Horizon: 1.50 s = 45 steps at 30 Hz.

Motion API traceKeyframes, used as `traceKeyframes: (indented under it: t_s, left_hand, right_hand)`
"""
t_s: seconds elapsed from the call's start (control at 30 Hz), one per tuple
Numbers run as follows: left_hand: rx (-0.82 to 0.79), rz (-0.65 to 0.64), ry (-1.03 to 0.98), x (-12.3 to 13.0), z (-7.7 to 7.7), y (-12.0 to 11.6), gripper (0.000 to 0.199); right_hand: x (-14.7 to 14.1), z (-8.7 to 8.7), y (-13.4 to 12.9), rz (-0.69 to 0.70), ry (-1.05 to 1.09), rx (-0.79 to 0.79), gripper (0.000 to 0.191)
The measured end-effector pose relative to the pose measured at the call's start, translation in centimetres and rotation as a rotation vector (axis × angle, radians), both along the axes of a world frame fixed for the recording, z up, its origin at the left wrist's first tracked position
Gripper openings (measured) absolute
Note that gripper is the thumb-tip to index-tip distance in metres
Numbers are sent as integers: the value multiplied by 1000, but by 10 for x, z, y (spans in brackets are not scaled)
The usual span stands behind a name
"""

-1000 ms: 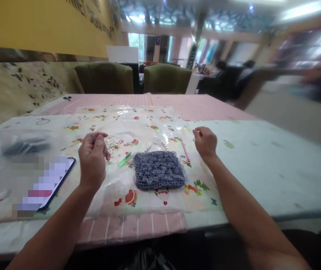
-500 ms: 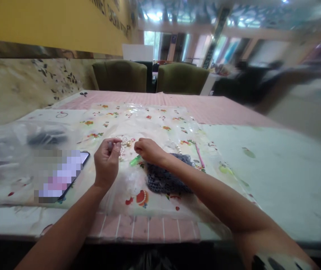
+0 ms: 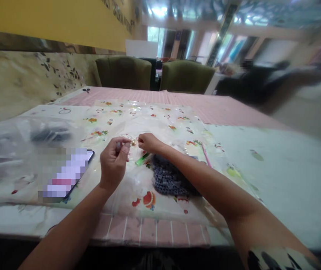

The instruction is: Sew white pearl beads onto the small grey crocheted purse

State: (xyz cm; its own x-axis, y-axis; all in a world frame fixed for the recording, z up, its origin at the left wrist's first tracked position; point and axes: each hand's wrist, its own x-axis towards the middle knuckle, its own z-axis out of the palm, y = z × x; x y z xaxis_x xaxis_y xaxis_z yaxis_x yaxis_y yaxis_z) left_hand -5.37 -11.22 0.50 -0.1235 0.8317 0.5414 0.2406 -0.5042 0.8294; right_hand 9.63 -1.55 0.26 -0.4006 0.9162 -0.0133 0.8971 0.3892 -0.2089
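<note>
right hand neared left hand

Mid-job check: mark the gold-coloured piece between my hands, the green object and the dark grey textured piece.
gold-coloured piece (image 3: 133, 143): head view, on its middle
green object (image 3: 141, 159): head view, on its visible length
dark grey textured piece (image 3: 167, 180): head view, on the part below the forearm

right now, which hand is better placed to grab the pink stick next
Probably the right hand: the pink stick lies to the right, just beyond the right forearm. The left hand is farther off and would have to get past that arm, which hides part of the knitted bag.
</note>
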Motion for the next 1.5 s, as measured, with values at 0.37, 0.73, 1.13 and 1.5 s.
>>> traceKeyframes:
  t_s: [0.37,0.73,1.13,1.5]
  left_hand:
    - [-289,-176,890,15,-11,-1,22]
    - [-311,-265,954,15,-11,-3,24]
    - [-299,-298,920,16,-11,-4,23]
    - [-277,-319,899,16,-12,-4,23]
  right_hand:
    - [20,-2,13,-156,-87,-6,26]
    - [20,0,25,-51,-96,33,30]
    - [9,-8,42,-11,-117,68,26]
    - [5,-16,57,4,-114,42,28]
